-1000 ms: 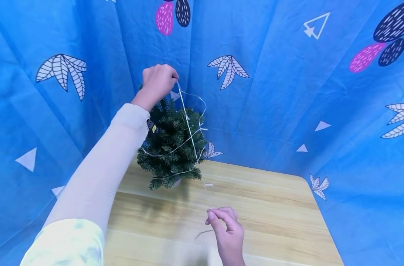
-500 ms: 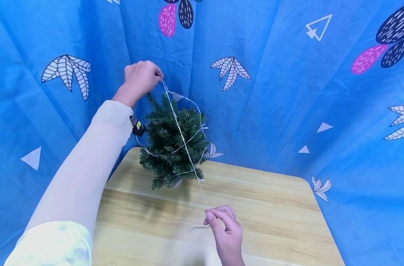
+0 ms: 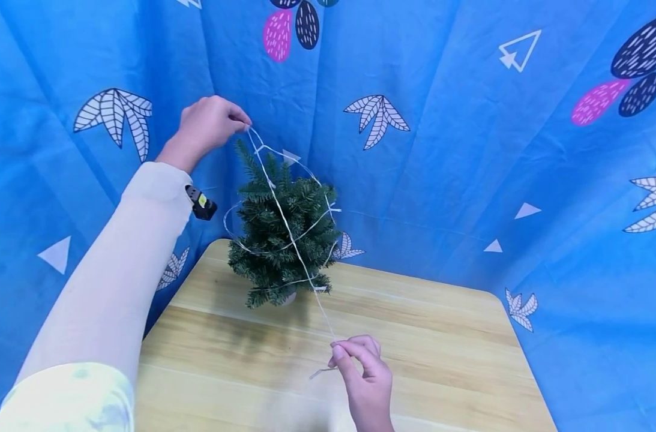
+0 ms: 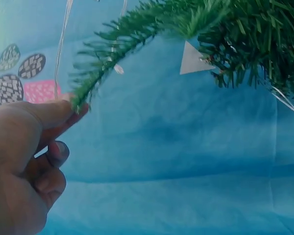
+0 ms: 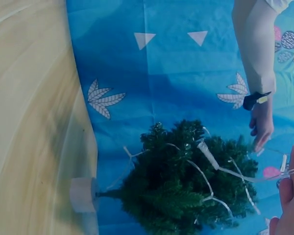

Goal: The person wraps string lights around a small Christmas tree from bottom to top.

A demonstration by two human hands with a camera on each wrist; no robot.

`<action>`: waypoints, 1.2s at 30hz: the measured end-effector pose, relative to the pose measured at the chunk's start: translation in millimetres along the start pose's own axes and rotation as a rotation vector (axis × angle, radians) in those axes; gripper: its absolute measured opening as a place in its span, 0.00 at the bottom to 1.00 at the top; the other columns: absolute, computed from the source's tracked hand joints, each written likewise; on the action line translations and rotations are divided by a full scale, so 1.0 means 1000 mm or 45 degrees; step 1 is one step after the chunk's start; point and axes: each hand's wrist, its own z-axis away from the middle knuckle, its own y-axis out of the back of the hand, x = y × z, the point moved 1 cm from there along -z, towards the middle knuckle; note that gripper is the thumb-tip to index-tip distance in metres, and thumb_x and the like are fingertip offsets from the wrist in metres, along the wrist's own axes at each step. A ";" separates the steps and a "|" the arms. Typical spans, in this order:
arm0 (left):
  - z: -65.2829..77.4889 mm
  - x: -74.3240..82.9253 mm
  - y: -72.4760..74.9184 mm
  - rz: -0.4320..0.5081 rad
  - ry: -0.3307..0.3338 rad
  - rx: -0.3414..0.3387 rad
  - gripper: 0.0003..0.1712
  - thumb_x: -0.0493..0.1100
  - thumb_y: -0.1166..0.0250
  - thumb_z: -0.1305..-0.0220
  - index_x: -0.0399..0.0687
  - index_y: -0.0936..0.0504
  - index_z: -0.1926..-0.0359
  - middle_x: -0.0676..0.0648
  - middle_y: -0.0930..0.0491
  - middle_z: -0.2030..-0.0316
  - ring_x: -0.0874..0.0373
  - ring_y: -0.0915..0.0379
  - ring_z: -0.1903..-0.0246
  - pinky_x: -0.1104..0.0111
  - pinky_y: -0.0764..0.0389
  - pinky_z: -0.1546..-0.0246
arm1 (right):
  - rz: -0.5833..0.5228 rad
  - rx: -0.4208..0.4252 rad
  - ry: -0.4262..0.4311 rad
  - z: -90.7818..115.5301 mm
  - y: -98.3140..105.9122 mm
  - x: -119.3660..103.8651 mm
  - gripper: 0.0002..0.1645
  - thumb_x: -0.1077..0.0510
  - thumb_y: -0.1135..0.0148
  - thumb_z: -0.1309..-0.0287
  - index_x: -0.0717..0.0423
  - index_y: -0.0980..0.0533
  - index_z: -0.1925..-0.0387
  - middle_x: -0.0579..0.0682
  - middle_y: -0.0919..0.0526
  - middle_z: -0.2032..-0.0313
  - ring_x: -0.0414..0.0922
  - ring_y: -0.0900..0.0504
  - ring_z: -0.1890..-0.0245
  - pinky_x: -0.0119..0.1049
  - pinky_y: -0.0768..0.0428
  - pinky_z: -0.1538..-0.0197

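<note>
A small artificial Christmas tree (image 3: 276, 225) stands at the table's far left, with a thin white string of lights (image 3: 323, 311) looped round its branches. My left hand (image 3: 209, 123) pinches the string just above and left of the treetop. In the left wrist view, its thumb and finger are at the tip of a green branch (image 4: 132, 41); whether they touch it, I cannot tell. Nearer the front, my right hand (image 3: 364, 378) pinches a lower part of the string between thumb and forefinger. The string runs fairly straight between both hands, across the tree's front. A short loose end hangs by the right hand.
The pale wooden table (image 3: 425, 336) has a rounded far right corner. A blue patterned curtain (image 3: 430, 180) hangs close behind and at the sides. A light-coloured base (image 5: 83, 195) holds the tree up. On the left wrist is a small black device (image 3: 200, 204).
My left hand has moved left, drawing the upper string along and baring more of the treetop. My right hand has stayed nearly in place, still pinching the string.
</note>
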 end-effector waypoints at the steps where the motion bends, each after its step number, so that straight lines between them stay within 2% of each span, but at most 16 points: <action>1: 0.000 -0.003 0.000 0.027 0.006 -0.006 0.21 0.54 0.46 0.23 0.54 0.18 0.37 0.46 0.22 0.36 0.44 0.29 0.42 0.40 0.44 0.34 | 0.000 -0.003 0.001 0.000 -0.001 0.000 0.13 0.77 0.35 0.45 0.56 0.16 0.72 0.54 0.20 0.68 0.40 0.26 0.55 0.27 0.31 0.44; 4: 0.001 -0.012 -0.001 0.138 0.044 -0.023 0.23 0.55 0.47 0.23 0.53 0.19 0.36 0.45 0.24 0.34 0.44 0.32 0.37 0.39 0.47 0.31 | -0.007 -0.011 0.022 0.000 -0.002 -0.002 0.13 0.76 0.35 0.45 0.57 0.17 0.72 0.55 0.19 0.67 0.40 0.26 0.55 0.27 0.31 0.44; 9: 0.002 -0.027 -0.005 0.292 0.109 -0.003 0.24 0.57 0.46 0.24 0.53 0.20 0.36 0.46 0.28 0.31 0.46 0.40 0.29 0.45 0.38 0.34 | -0.019 -0.026 0.055 0.000 -0.005 -0.003 0.16 0.79 0.37 0.46 0.57 0.16 0.71 0.54 0.19 0.67 0.42 0.26 0.54 0.28 0.31 0.43; 16: 0.008 -0.042 -0.017 0.476 0.110 0.039 0.25 0.57 0.45 0.25 0.51 0.19 0.37 0.43 0.27 0.32 0.47 0.36 0.33 0.52 0.31 0.36 | -0.004 -0.027 0.022 0.001 -0.008 -0.006 0.16 0.78 0.37 0.44 0.55 0.17 0.72 0.51 0.20 0.68 0.40 0.26 0.56 0.28 0.30 0.45; 22: 0.019 -0.055 -0.030 0.677 0.135 0.083 0.24 0.58 0.40 0.29 0.55 0.17 0.39 0.50 0.23 0.35 0.49 0.37 0.31 0.51 0.35 0.31 | -0.023 -0.031 0.021 0.002 -0.008 -0.005 0.16 0.79 0.38 0.44 0.56 0.16 0.72 0.51 0.20 0.68 0.40 0.26 0.56 0.28 0.31 0.45; 25: 0.026 -0.061 -0.037 0.767 0.134 0.096 0.25 0.59 0.38 0.31 0.54 0.17 0.39 0.53 0.20 0.38 0.49 0.37 0.30 0.50 0.37 0.29 | -0.041 -0.020 0.033 0.004 -0.008 -0.003 0.17 0.80 0.39 0.45 0.57 0.16 0.71 0.51 0.21 0.68 0.40 0.26 0.56 0.28 0.30 0.45; 28: 0.033 -0.066 -0.044 0.836 0.133 0.102 0.26 0.59 0.37 0.32 0.53 0.17 0.40 0.55 0.18 0.41 0.50 0.37 0.30 0.49 0.39 0.28 | -0.081 0.001 0.075 0.005 -0.006 0.000 0.18 0.82 0.40 0.47 0.59 0.17 0.71 0.52 0.21 0.69 0.41 0.26 0.56 0.28 0.29 0.46; 30: 0.037 -0.068 -0.050 0.860 0.132 0.102 0.26 0.59 0.36 0.33 0.53 0.16 0.40 0.55 0.18 0.42 0.50 0.36 0.30 0.49 0.39 0.28 | -0.127 0.017 0.144 0.006 -0.004 0.003 0.18 0.84 0.43 0.48 0.61 0.18 0.71 0.53 0.22 0.70 0.41 0.26 0.57 0.29 0.29 0.46; 33: 0.042 -0.071 -0.060 0.899 0.125 0.093 0.25 0.59 0.36 0.33 0.52 0.16 0.41 0.55 0.18 0.43 0.51 0.35 0.32 0.49 0.37 0.29 | -0.221 0.045 0.254 0.004 0.000 0.007 0.17 0.86 0.47 0.48 0.67 0.20 0.69 0.54 0.23 0.71 0.42 0.25 0.58 0.30 0.29 0.46; 36: 0.047 -0.078 -0.071 0.914 0.123 0.080 0.25 0.58 0.35 0.33 0.51 0.16 0.41 0.56 0.17 0.44 0.52 0.33 0.33 0.50 0.34 0.32 | -0.306 0.080 0.315 0.005 0.004 0.008 0.15 0.86 0.49 0.46 0.72 0.22 0.65 0.53 0.25 0.73 0.42 0.25 0.59 0.30 0.29 0.46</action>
